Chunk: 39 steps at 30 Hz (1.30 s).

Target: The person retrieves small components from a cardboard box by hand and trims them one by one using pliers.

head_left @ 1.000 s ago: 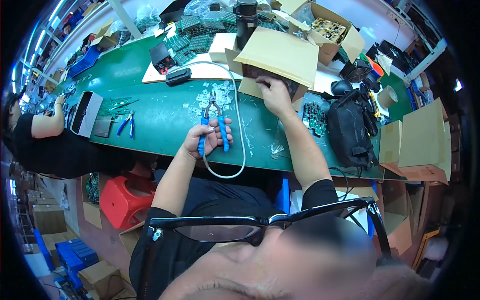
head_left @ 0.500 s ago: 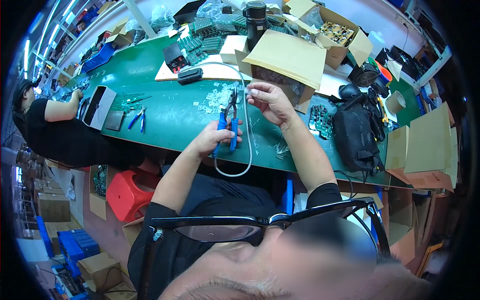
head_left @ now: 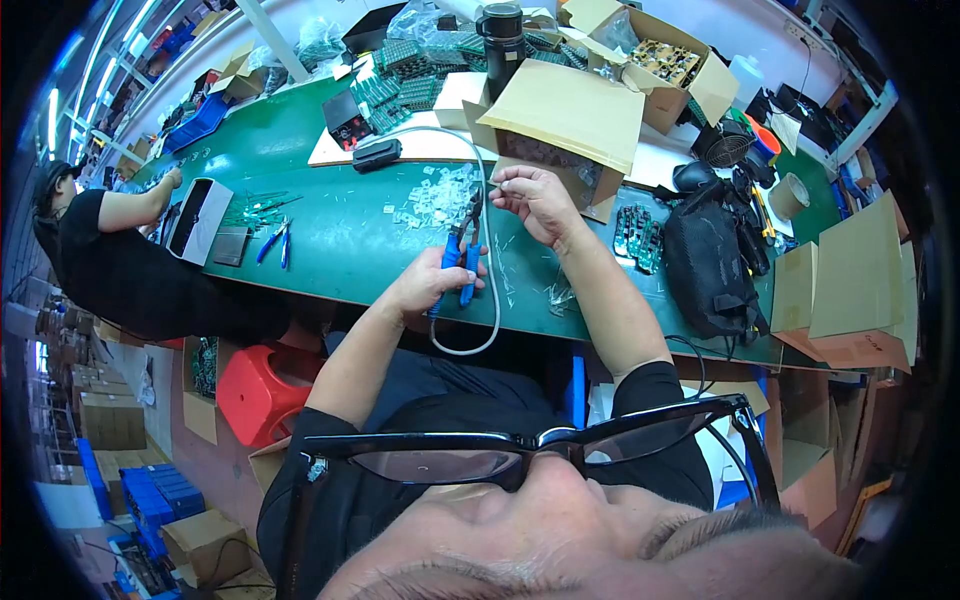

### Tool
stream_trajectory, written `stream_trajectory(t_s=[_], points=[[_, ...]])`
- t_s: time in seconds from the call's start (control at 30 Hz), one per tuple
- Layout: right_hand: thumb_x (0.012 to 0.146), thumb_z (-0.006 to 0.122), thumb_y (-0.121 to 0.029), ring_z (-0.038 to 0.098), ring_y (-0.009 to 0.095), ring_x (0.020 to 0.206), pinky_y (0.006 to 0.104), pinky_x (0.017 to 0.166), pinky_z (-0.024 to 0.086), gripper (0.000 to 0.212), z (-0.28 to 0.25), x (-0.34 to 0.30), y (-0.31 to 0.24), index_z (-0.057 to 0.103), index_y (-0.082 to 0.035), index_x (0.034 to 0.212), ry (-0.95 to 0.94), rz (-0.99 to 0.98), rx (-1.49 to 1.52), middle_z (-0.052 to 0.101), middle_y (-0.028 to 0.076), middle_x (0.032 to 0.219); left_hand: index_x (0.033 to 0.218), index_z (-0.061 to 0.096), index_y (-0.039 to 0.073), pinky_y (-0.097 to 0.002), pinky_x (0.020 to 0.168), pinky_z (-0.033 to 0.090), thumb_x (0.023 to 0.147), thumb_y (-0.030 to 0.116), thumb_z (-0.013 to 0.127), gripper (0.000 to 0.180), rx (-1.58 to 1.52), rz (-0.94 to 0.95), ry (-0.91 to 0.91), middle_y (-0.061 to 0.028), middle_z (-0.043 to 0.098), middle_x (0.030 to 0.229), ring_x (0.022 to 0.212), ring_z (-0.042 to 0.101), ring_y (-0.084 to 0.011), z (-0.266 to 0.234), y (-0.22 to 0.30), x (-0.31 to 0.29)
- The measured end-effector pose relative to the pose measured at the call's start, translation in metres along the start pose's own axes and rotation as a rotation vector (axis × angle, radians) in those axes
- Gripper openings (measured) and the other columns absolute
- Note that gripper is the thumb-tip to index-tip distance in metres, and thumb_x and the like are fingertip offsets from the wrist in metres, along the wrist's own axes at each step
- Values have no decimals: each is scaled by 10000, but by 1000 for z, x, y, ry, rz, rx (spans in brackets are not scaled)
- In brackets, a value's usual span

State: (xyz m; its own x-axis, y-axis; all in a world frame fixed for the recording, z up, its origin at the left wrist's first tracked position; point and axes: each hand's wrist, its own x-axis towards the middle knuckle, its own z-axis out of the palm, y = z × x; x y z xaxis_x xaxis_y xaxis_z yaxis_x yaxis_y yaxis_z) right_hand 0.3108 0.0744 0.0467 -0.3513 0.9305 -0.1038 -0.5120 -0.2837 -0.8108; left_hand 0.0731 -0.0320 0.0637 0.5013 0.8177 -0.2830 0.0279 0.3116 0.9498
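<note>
In the middle of the frame, the left hand [head_left: 440, 280] wraps around blue-handled pliers [head_left: 454, 247], handles a little apart. The right hand [head_left: 538, 203] pinches near their tips; its catch is too small to tell. A careless squeeze could nip fingers or the grey cable [head_left: 497, 300].

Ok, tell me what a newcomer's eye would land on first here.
Probably the blue-handled pliers in the left hand, over the green bench, with the right hand close to their tips. Next, the bright red stool at lower left, then the large cardboard box just beyond the right hand.
</note>
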Motion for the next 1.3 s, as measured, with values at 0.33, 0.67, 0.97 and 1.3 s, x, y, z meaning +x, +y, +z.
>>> stream_trajectory(t_s=[0.33, 0.67, 0.97, 1.3], points=[[923, 645, -88, 729, 239, 872, 366, 851, 569, 287, -4, 10, 13, 737, -21, 1186, 193, -292, -1030, 769, 153, 1062, 1518, 432, -91, -535, 1151, 431, 888, 268, 617, 748, -865, 185, -257, -205, 647, 1267, 1161, 630, -353, -51, -42, 10], [938, 689, -173, 644, 434, 1105, 530, 955, 537, 322, 11, 27, 41, 697, -62, 1240, 89, -510, -1508, 599, 211, 1193, 1510, 453, -84, -510, 1135, 453, 880, 224, 612, 719, -853, 71, -288, -206, 667, 1255, 1156, 662, -350, -57, -48, 20], [922, 671, -142, 666, 425, 1058, 521, 923, 546, 180, 2, 31, 47, 737, -34, 1051, 130, -528, -1515, 650, 217, 1101, 1495, 473, -80, -504, 1123, 470, 885, 218, 604, 691, -826, 72, -290, -203, 682, 1243, 1158, 676, -348, -57, -48, 22], [1001, 662, -159, 704, 321, 1030, 412, 938, 558, 218, -11, 31, 35, 738, 12, 1112, 215, -598, -1064, 710, 197, 1125, 1488, 481, -89, -512, 1120, 465, 883, 203, 614, 685, -804, 63, -285, -214, 682, 1257, 1157, 675, -356, -56, -47, 20]])
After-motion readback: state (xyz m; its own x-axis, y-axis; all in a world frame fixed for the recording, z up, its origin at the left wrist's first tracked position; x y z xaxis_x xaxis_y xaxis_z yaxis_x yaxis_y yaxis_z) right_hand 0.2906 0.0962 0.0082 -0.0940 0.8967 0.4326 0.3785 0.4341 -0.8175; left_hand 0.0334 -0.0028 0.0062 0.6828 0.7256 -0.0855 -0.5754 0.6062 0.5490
